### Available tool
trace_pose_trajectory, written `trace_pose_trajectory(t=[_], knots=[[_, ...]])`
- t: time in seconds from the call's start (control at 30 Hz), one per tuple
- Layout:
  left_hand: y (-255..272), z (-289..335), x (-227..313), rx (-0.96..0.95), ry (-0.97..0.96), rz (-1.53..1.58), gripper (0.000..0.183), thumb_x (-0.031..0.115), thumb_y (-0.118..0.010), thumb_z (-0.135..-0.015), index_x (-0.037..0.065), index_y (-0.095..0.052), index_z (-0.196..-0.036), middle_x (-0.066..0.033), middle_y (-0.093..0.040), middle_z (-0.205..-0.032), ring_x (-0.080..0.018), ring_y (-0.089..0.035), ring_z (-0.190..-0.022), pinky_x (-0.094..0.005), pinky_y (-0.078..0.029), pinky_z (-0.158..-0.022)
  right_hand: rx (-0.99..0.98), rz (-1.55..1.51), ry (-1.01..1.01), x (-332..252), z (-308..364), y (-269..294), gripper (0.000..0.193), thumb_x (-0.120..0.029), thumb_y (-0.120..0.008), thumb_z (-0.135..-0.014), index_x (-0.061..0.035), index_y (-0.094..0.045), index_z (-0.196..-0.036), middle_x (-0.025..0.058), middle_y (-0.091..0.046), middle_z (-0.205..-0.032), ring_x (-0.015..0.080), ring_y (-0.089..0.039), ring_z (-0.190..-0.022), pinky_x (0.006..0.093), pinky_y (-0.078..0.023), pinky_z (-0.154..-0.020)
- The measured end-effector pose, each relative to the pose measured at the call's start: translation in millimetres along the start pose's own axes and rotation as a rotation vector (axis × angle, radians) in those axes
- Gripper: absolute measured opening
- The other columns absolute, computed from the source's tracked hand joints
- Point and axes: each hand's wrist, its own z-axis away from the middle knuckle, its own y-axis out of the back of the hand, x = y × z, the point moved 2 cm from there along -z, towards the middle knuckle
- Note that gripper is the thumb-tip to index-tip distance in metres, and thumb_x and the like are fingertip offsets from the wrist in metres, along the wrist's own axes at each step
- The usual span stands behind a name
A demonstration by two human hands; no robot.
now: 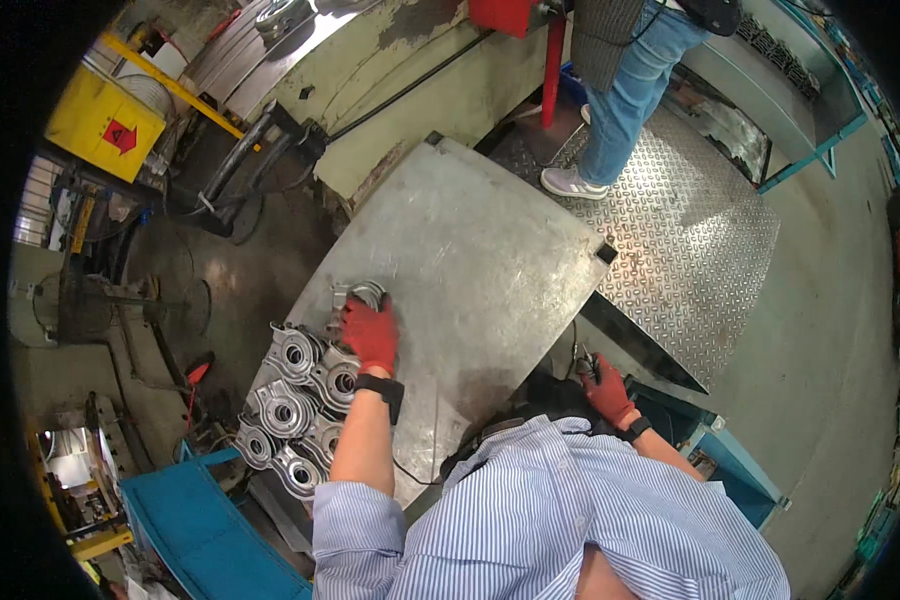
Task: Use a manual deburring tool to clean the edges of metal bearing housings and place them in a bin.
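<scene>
My left hand point(371, 335), in a red glove, is closed on the near edge of a stamped ring-shaped metal part point(368, 291) on the metal tabletop point(480, 240). Right beside it, stacks of similar stamped metal parts with round holes point(284, 412) fill the table's left corner. My right hand point(607, 391), also gloved in red, is down past the table's right edge, over a blue bin. Its fingers are wrapped round a small grey metal piece point(588, 367), whose full shape is hidden.
A blue metal stand point(210, 530) is at the lower left, and a blue bin point(735, 460) stands by my right arm. Beyond the table, a person in jeans point(620, 110) stands on a diamond-plate platform point(685, 240). A large pale machine point(410, 90) borders the far side.
</scene>
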Motion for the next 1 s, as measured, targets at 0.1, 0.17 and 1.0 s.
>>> trace_pose_trajectory(t=[0.1,0.17,1.0], knots=[[-25.4,-3.8,-15.5,-0.079,-0.052,-0.240,0.073,0.047,-0.060,-0.075,-0.002,-0.041,-0.125,-0.0237,-0.046,-0.120,-0.0400,-0.038,-0.118,-0.0480,-0.031,-0.097,0.109,0.115,0.171,-0.2,-1.2,-5.2,0.043,-0.020,-0.059,-0.079,0.0020,-0.047,-0.114,0.0260,-0.058,-0.093,0.0423,-0.055,-0.087,0.0475,-0.044,-0.074],[-34.9,-0.8,-8.7,-0.010,0.007,-0.273,0.067,0.044,-0.057,-0.078,0.001,-0.041,-0.126,-0.0232,-0.041,-0.128,-0.0405,-0.033,-0.121,-0.0506,-0.029,-0.098,-0.067,0.043,-0.001,-9.4,-6.0,6.0,0.041,-0.021,-0.059,-0.080,0.0032,-0.048,-0.112,0.0254,-0.059,-0.093,0.0420,-0.056,-0.088,0.0447,-0.045,-0.074],[231.0,-264.8,257.0,0.503,-0.592,0.191,0.061,0.036,-0.064,-0.076,-0.001,-0.046,-0.120,-0.0251,-0.049,-0.117,-0.0404,-0.047,-0.108,-0.0457,-0.038,-0.091,0.066,-0.019,-0.130,48.5,-27.3,55.9,0.039,-0.023,-0.058,-0.079,0.0031,-0.050,-0.106,0.0285,-0.057,-0.095,0.0441,-0.053,-0.091,0.0476,-0.043,-0.077]])
